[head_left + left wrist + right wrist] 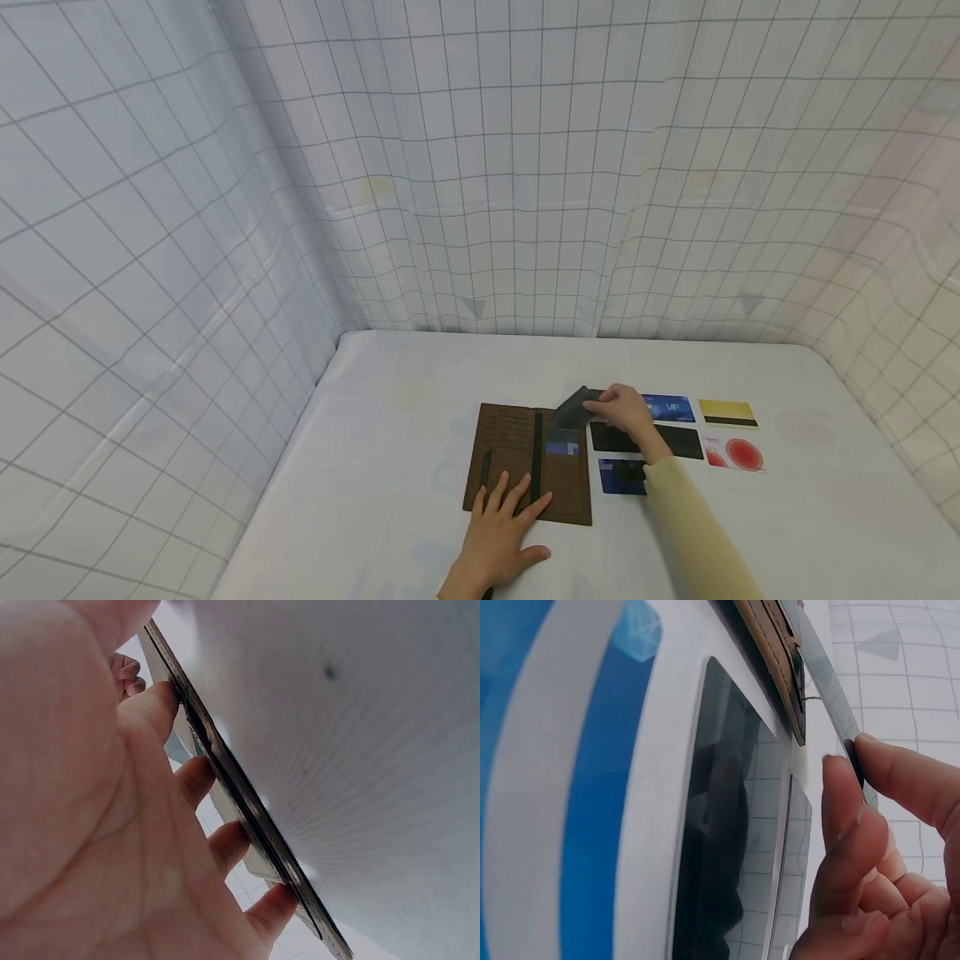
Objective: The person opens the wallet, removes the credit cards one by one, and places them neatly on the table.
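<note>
A brown bifold wallet (566,496) lies opened flat on the table, with card slots on its left half. My left hand (497,542) rests spread over its lower edge; in the left wrist view the fingertips press on the wallet (251,799). Between thumb and fingers, my right hand (628,410) pinches a dark card (572,412), tilted over the upper part of the wallet's right half. The right wrist view shows this card (831,679) edge-on near the wallet's corner (769,660). A blue patch (562,448) shows on the right half below it.
Right of the wallet lie a black card (684,442), a blue VIP card (671,408), a gold card (729,412), a white card with a red circle (742,453) and a dark blue card (618,477). Gridded white curtains (480,167) surround the white table (375,467).
</note>
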The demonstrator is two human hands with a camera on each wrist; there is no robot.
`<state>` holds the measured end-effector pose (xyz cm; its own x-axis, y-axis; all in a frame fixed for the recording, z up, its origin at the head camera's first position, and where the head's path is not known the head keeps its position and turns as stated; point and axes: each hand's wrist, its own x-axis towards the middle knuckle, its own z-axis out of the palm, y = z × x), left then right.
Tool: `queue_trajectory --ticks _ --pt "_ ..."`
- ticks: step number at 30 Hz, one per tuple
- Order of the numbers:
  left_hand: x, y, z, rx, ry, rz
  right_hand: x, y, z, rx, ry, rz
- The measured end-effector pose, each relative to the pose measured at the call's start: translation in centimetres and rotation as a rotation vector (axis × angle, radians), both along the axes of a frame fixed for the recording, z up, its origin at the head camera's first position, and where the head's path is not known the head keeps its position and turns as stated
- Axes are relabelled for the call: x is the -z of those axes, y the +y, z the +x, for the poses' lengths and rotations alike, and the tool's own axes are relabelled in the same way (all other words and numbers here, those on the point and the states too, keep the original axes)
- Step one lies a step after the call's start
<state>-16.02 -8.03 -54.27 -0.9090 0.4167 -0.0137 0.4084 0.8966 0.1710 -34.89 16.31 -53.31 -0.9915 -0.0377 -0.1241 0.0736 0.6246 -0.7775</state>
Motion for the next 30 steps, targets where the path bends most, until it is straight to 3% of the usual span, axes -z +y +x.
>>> queue_trajectory --ticks 20,24,30 --pt "0.6 -0.2 -0.2 0.022 0.038 0.029 0.0 0.9 0.9 -0.025 -0.025 -0.144" --pt "0.7 -0.2 -0.2 0.025 0.044 0.033 0.0 1.2 1.0 -0.006 -0.015 -0.163" --pt "0.1 -0.1 -0.1 0.01 0.004 0.011 -0.7 2.0 1.8 0.055 -0.021 -0.173"
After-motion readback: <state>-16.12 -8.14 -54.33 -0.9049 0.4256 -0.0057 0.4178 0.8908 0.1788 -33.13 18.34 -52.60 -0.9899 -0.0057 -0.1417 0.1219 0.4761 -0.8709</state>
